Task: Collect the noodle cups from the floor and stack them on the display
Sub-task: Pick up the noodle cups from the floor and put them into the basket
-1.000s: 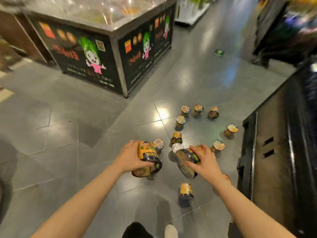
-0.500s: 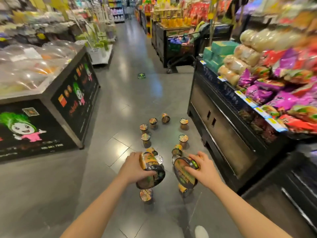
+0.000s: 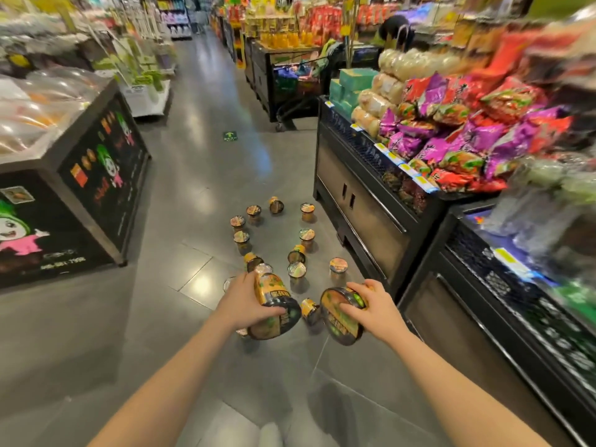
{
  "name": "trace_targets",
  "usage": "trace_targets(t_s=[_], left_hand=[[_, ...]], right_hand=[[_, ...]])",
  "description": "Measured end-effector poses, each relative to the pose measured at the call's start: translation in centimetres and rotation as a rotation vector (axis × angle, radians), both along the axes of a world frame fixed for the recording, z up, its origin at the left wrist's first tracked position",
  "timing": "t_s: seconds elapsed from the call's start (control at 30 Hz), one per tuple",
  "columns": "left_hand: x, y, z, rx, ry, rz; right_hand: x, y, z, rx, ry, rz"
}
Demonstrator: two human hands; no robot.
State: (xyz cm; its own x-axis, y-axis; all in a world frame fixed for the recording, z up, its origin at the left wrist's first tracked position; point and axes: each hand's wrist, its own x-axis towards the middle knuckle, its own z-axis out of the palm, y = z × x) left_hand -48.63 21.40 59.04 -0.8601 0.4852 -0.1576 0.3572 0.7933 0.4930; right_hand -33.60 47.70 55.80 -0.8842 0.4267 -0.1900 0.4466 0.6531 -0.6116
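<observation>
My left hand (image 3: 245,304) grips an orange and black noodle cup (image 3: 274,306) on its side, lid toward me. My right hand (image 3: 374,307) holds a second noodle cup (image 3: 340,317) by its side, tilted with the lid facing left. Both cups are lifted well above the grey floor. Several more noodle cups (image 3: 305,234) stand or lie scattered on the floor ahead, roughly in a ring. The black display (image 3: 361,191) runs along the right, its top piled with purple and red snack bags (image 3: 451,137).
A black island counter (image 3: 96,175) with cartoon panels stands at the left. A shopping cart (image 3: 296,88) sits farther up the aisle. A lower black display section (image 3: 503,317) is close on my right. A person bends over at the far right.
The view has lifted from the floor to the aisle and turned toward the right display. Both hands have risen slightly, keeping hold of their cups.
</observation>
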Motion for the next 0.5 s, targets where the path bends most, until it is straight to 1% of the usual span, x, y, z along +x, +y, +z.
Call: trace_targets(t_s=[0.13,0.27,0.43,0.5], left_hand=[[8.8,-0.3,-1.2,-0.019,-0.037,0.017],[16.5,-2.0,-1.8,-0.063,-0.076,0.003],[24.2,-5.1,-2.3,-0.050,-0.147,0.025],[26.8,-6.2,-2.2,-0.047,-0.147,0.016]], right_hand=[[7.4,-1.0,-1.2,-0.043,-0.005,0.004],[14.3,-2.5,-1.8,-0.023,-0.052,0.054],[21.2,-4.5,-2.1,-0.017,-0.080,0.093],[23.6,-5.9,-2.3,-0.027,-0.076,0.089]])
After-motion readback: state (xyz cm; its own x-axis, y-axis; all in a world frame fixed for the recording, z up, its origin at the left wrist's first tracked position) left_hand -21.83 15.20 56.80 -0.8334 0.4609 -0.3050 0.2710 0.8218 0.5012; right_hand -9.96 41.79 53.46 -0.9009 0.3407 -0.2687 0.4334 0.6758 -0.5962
